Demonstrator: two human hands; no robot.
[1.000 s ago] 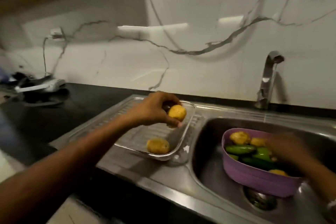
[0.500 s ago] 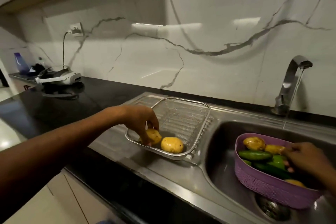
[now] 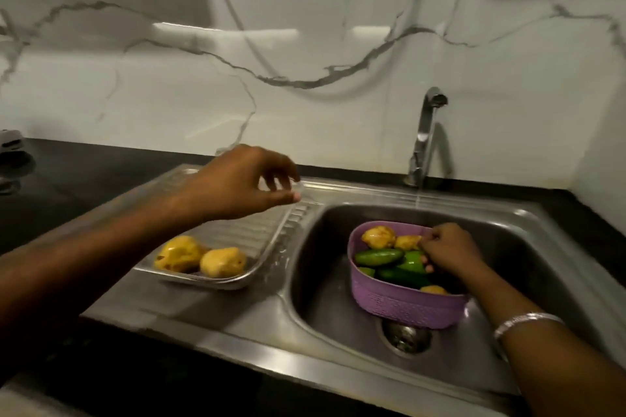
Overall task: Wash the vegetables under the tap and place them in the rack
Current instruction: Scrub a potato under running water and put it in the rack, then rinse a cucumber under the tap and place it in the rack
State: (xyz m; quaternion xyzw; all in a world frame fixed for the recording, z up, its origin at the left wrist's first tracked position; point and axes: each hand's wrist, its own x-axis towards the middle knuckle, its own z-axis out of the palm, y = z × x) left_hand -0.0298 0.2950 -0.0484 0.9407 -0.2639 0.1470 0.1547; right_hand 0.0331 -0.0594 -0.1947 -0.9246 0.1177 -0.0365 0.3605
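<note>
Left grip [image 3: 237, 183] hovers empty over rack [image 3: 271, 247]; no writing legible.

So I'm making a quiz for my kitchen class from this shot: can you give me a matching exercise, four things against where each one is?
Things:
1. two potatoes
2. purple basket
3. left hand
4. right hand

Places:
a. inside the sink bowl
b. in the air above the rack
c. lying in the wire rack
d. among the vegetables in the basket

Pairs: 1-c, 2-a, 3-b, 4-d
</note>
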